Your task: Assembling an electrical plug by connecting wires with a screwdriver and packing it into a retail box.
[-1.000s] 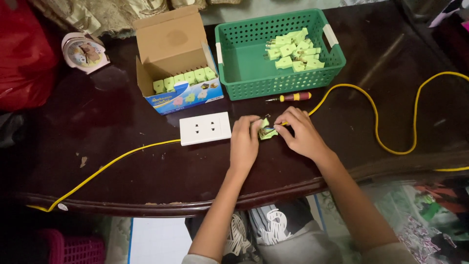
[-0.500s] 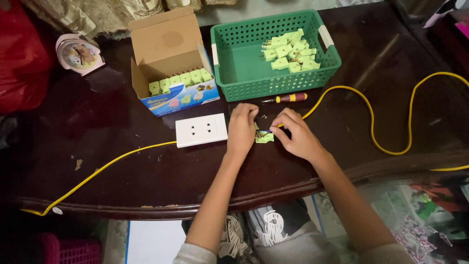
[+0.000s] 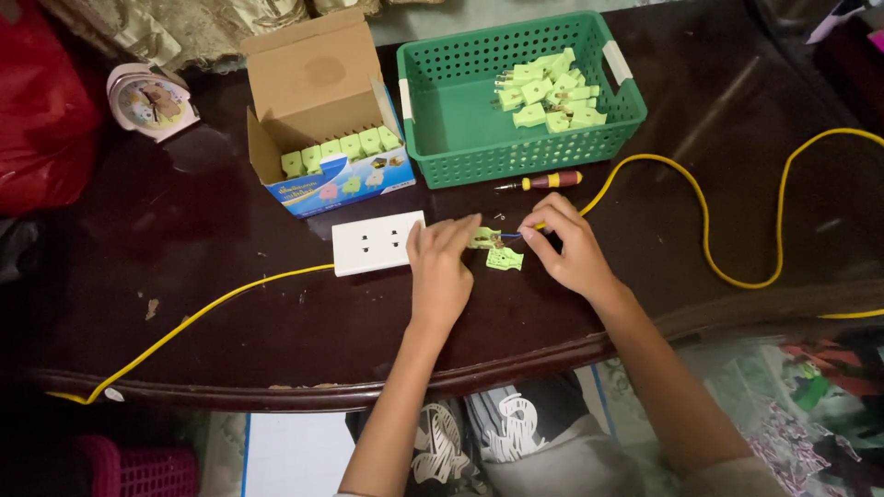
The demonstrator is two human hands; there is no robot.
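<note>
My fingers on the left hand lie stretched out and close together, their tips pressing on a pale green plug half that sits on the dark wooden table. On my right hand the thumb and forefinger are pinched together on the stripped end of the yellow cable, where thin wire leads run into that plug half. I see a 2nd green plug piece lying loose on the table just below, between both hands and touching neither as far as I can tell.

Just left of my left hand lies a white socket plate, touching or nearly touching the side of the hand. A small screwdriver with a red and yellow handle lies just above my right hand, beside the front wall of the green basket, which holds a heap of green plugs. An open cardboard box left of the basket holds a row of the same plugs. A small clock lies at the far left.
</note>
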